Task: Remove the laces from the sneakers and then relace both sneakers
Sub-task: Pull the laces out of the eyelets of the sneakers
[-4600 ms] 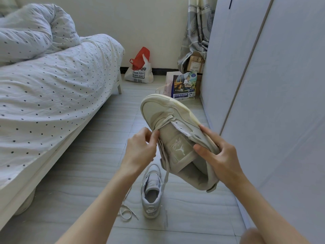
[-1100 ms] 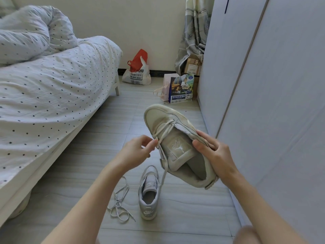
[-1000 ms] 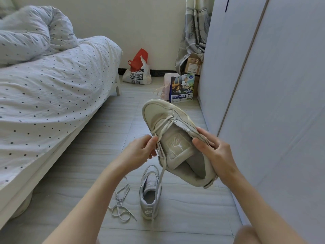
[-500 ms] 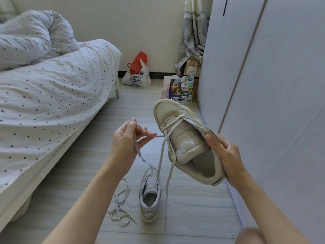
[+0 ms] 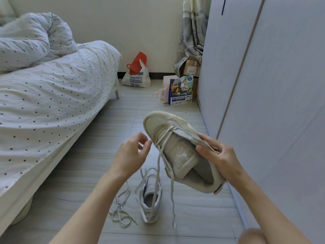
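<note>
1. Bed (image 5: 44, 103) filled nine o'clock; wardrobe (image 5: 263, 85) ran along three.
2. Cream sneaker (image 5: 179, 152) hung mid-air at centre, toe toward twelve, right hand (image 5: 221, 159) gripping its collar.
3. Grey sneaker (image 5: 151, 196) stood on the floor at six, its pulled lace (image 5: 121, 210) just beside.
4. Left hand (image 5: 131, 154) hovered relaxed, holding nothing, near the eyelets.
5. Cream lace (image 5: 163, 147) dangled, only toe rows threaded. Best move, I'd judge: pinch one crossing, draw it sideways, steady grip.
</note>
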`<action>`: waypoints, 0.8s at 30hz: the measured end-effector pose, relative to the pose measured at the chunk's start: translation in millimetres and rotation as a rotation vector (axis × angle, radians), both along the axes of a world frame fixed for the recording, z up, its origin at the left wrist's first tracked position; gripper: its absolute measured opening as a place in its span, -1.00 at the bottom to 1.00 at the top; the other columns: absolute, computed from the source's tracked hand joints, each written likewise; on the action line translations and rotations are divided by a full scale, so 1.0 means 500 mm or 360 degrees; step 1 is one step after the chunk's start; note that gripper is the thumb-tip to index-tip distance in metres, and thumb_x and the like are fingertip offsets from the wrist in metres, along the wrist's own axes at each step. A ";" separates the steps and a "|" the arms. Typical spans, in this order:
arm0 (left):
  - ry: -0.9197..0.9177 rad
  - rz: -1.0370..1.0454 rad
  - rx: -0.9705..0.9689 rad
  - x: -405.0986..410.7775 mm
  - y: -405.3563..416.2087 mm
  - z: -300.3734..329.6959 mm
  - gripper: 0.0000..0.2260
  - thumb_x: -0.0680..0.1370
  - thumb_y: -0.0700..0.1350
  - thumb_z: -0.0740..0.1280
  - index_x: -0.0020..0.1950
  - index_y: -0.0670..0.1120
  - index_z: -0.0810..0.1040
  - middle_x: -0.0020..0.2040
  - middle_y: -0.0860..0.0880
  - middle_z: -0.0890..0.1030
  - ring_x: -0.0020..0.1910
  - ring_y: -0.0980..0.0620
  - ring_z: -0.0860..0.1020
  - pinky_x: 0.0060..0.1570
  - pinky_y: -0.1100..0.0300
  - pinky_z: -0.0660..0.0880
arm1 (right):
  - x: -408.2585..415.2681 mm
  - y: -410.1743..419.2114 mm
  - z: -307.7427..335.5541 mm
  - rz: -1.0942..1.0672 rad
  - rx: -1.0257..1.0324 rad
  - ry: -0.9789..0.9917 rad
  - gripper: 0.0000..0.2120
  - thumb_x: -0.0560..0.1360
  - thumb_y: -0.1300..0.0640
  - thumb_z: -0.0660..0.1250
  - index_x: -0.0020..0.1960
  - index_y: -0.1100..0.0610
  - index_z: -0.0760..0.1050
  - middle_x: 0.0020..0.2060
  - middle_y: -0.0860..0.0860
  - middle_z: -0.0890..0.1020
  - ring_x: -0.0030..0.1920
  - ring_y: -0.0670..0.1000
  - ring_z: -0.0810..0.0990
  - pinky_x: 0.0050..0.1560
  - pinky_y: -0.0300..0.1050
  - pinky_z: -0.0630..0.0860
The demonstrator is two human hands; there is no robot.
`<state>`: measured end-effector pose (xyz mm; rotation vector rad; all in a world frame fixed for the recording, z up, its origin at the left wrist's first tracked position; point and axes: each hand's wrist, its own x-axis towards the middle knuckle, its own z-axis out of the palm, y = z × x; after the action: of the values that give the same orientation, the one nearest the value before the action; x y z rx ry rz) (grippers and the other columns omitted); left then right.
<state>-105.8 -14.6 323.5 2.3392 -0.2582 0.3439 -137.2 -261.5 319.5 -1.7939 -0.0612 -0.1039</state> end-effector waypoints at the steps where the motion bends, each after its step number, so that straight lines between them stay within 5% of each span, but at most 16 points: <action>1: -0.0099 -0.0035 -0.0040 -0.002 -0.004 0.004 -0.94 0.55 -0.05 0.29 -0.11 0.01 0.47 -0.20 0.22 0.50 -0.17 0.23 0.51 -0.11 0.19 0.51 | -0.002 0.004 -0.002 0.0009 -0.0113 0.0011 -0.28 0.12 -0.35 0.45 0.24 -0.15 0.51 0.16 -0.15 0.60 0.16 -0.11 0.56 0.22 -0.07 0.49; 5: -0.0244 -0.0218 0.0013 -0.009 -0.026 0.011 -0.92 0.51 -0.16 0.36 -0.08 0.01 0.50 -0.12 0.12 0.51 -0.15 0.21 0.51 -0.13 0.39 0.45 | -0.008 0.028 0.000 0.0087 -0.0473 -0.0017 -0.28 0.12 -0.43 0.36 0.25 -0.27 0.44 0.21 -0.20 0.52 0.24 -0.10 0.47 0.30 -0.02 0.39; 11: -0.0186 -0.0146 -0.0022 -0.003 -0.023 0.011 -0.85 0.48 -0.30 0.35 -0.11 -0.03 0.54 -0.23 0.13 0.51 -0.23 0.21 0.50 -0.17 0.43 0.44 | -0.012 0.040 0.001 0.0117 -0.0706 -0.0145 -0.31 0.12 -0.42 0.31 0.24 -0.34 0.31 -0.04 -0.50 0.35 0.08 -0.17 0.37 0.11 -0.21 0.26; 19: 0.0028 0.0342 -0.0051 0.013 0.007 0.013 -0.89 0.49 -0.20 0.27 -0.18 0.00 0.50 -0.20 0.01 0.45 -0.22 0.05 0.45 -0.20 0.16 0.37 | 0.005 0.015 -0.002 0.0029 -0.0285 0.0062 -0.29 0.12 -0.36 0.39 0.23 -0.18 0.50 0.15 -0.17 0.59 0.17 -0.12 0.54 0.23 -0.08 0.47; 24: 0.0246 -0.0035 0.0109 0.004 0.000 0.000 -0.87 0.53 -0.19 0.24 0.05 -0.04 0.48 -0.07 0.03 0.52 -0.09 0.05 0.50 -0.09 0.18 0.45 | -0.008 0.027 -0.003 0.0040 -0.0825 -0.0071 -0.18 0.13 -0.46 0.25 0.34 -0.16 0.40 0.09 -0.21 0.52 0.13 -0.11 0.44 0.19 -0.11 0.37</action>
<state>-103.8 -14.4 323.4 2.4136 -0.2237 0.1444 -141.4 -247.9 318.2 -2.3078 -0.1533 -0.1172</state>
